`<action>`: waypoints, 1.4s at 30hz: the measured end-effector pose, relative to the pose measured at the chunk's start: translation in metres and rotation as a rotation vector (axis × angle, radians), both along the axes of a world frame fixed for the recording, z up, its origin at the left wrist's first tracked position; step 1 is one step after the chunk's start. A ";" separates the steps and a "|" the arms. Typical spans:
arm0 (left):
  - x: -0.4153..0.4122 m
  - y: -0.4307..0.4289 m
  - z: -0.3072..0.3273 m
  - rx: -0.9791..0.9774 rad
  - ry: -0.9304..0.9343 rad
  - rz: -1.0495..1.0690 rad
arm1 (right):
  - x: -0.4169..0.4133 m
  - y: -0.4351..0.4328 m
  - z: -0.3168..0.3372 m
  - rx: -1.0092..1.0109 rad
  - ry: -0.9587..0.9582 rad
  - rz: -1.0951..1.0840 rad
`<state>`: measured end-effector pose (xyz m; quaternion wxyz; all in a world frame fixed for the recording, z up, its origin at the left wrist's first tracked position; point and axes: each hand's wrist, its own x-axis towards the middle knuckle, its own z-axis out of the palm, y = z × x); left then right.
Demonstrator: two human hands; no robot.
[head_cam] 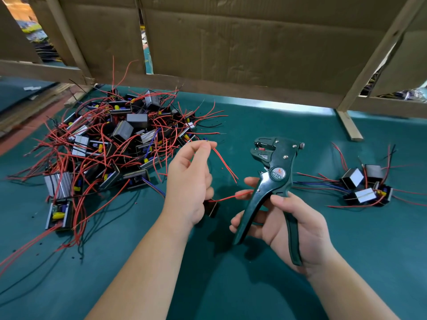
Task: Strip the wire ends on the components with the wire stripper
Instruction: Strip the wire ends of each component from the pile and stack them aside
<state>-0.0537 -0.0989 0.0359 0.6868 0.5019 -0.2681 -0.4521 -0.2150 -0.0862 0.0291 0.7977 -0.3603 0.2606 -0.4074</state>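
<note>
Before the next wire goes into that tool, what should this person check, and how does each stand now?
1. Grip on dark green wire stripper in right hand: ok.
2. Pinch on thin red wires in left hand: ok.
3. Stripper's mouth free of scraps: not ok, a red insulation scrap sits in it.
4. Wire ends lined up with the mouth: not ok, they hang apart.
5. Hold on small black box component: cannot tell, mostly hidden under the palm.
</note>
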 end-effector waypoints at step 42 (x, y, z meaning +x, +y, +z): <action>0.008 0.010 -0.009 -0.074 -1.031 -0.380 | -0.012 -0.010 0.002 -0.016 -0.016 -0.086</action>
